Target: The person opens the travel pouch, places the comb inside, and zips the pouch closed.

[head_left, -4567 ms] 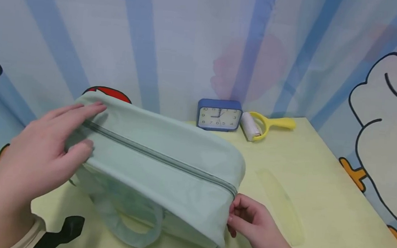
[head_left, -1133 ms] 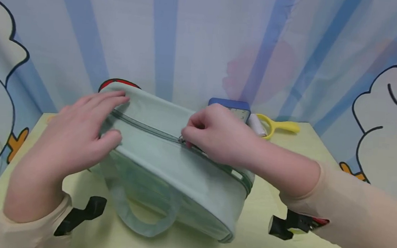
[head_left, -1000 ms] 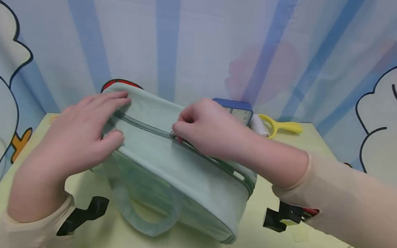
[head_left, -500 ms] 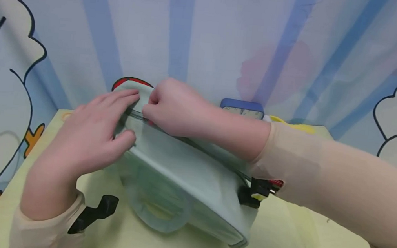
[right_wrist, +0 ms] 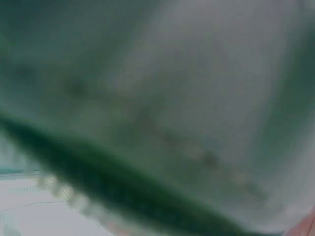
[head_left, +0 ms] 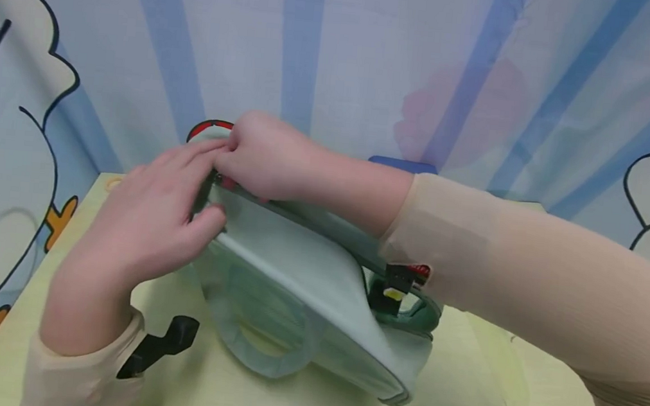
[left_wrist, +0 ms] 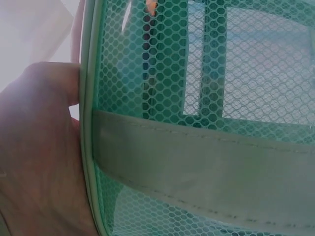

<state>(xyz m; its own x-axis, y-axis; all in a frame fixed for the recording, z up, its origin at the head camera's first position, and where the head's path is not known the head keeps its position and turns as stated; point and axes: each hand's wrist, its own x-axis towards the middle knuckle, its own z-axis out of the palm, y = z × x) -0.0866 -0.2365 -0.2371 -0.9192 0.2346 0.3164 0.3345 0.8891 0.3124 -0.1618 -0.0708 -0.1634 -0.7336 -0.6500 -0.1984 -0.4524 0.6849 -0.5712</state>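
A pale green toiletry bag (head_left: 293, 239) with a looped handle (head_left: 265, 359) lies at an angle on the table. Its top zip gapes at the right end, exposing a darker green inside. My left hand (head_left: 151, 226) rests on the left end, fingers laid over the top and thumb on the near edge. Close to those fingertips, my right hand (head_left: 271, 159) pinches the zipper pull, which its fingers mostly hide. The left wrist view shows the bag's mesh side (left_wrist: 167, 64) beside the thumb; the right wrist view is blurred green fabric (right_wrist: 147, 98).
A blue alarm clock (head_left: 400, 164) stands behind the bag, mostly covered by the right arm. Pale yellow tabletop (head_left: 460, 382) extends in front and to the right. A striped cartoon curtain (head_left: 349, 57) hangs right behind the table.
My right hand has drawn the zipper pull leftward along the top to the left end, and the opening has widened at the right. My left hand stays on the bag's left end.
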